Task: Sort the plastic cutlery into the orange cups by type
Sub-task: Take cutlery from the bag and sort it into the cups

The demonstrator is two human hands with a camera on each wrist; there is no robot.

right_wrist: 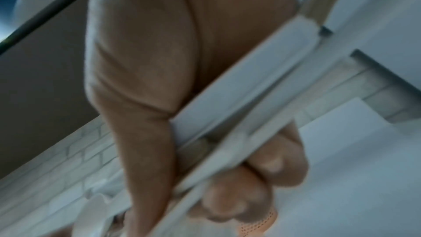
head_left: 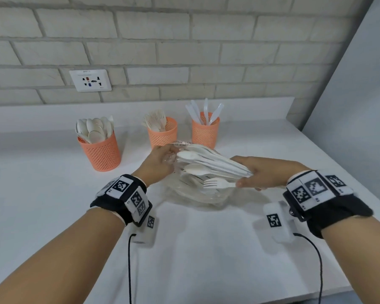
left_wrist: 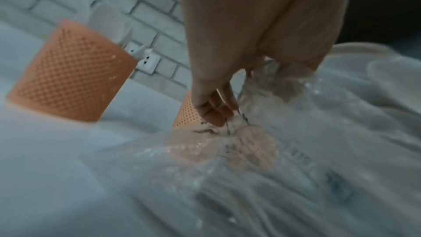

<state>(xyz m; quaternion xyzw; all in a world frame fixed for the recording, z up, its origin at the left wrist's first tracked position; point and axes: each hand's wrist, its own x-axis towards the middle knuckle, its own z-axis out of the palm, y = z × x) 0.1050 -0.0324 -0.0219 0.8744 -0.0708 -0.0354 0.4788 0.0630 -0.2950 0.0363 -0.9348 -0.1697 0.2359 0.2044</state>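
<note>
Over bag: my right hand (head_left: 270, 172) gripped a spoon bundle (head_left: 208, 162); left hand (head_left: 160, 163) pinched the bag (head_left: 195, 194).
Next: I judged spoon cup (head_left: 101, 150).

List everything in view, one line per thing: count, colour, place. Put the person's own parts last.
spoon cup: one, orange mesh, left on the counter, full of white spoons.
fork cup: one, orange mesh, middle, holds cream forks.
knife cup: one, orange mesh, right, holds clear-white knives.
cutlery bundle: one handful, white, mostly spoons plus a fork, held above the bag.
plastic bag: one, clear, on the counter between the hands.
counter: one, white.
wall socket: one, white, on the brick wall.
wrist bands: two, black with markers.
left hand: pinches the bag's edge.
right hand: grips the bundle's handles.
</note>
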